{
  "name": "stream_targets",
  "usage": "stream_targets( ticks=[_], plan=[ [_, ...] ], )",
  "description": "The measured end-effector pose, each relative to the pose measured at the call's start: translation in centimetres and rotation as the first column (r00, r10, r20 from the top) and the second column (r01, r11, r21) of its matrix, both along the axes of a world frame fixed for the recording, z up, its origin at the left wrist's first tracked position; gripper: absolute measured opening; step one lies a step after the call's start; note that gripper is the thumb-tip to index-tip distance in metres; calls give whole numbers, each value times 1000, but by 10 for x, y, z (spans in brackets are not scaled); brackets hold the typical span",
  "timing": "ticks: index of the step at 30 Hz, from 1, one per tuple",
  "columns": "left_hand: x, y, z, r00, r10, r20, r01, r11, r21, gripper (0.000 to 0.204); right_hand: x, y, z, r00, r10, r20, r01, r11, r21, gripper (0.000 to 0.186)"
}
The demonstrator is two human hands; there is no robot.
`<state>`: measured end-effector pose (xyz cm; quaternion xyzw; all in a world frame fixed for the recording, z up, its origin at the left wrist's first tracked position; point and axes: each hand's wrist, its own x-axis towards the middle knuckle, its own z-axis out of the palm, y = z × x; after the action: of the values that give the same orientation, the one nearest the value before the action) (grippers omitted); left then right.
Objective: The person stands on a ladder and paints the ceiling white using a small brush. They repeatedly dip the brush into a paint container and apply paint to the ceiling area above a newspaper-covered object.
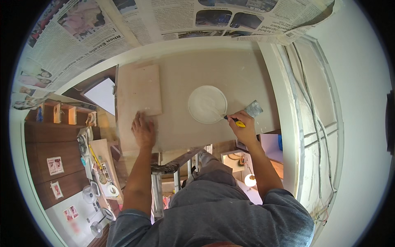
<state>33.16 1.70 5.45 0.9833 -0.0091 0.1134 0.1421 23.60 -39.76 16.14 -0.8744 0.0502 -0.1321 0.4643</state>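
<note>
A round white tub (201, 100) of pale paste stands on a wide brown board (181, 136). My right hand (242, 127) is at the tub's right rim, wrapped round a tool with a black and yellow handle (238, 122). The tool's pale, narrow front end reaches into the paste; its exact kind is unclear. Just beyond that hand lies a grey, metal-looking piece (254, 108). My left hand (144, 131) lies with fingers spread at the near edge of a flat rectangular panel (142, 90), holding nothing.
Newspaper sheets (160, 18) hang along the far side. Cables (314, 111) run down a wall recess at the right. Below the board stand a ladder (175, 166) and, at lower left, a cluttered shelf (103, 164). A glowing round lamp (249, 180) shows below my right forearm.
</note>
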Motion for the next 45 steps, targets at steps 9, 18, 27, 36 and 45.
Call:
stream_targets(
  ticks=[9,18,27,36,45],
  plan=[
    [0,-3,6,1000,-14,1,14,1000,-25,55,6,0,3,996,79,-46,-83,991,-101,17],
    [-4,-1,6,999,-18,-39,16,998,-56,56,-9,-7,-1,974,100,-202,-138,973,-183,24],
    [-6,-9,21,999,-21,-33,19,997,-76,59,-31,-62,151,867,-68,493,-122,932,342,36],
    [-6,-8,20,999,-34,-13,33,995,-90,57,98,-150,348,291,-331,898,-9,937,349,56],
    [-5,-10,23,999,-18,-36,15,997,-75,58,272,-172,419,411,-171,895,82,985,151,38]
  ],
)
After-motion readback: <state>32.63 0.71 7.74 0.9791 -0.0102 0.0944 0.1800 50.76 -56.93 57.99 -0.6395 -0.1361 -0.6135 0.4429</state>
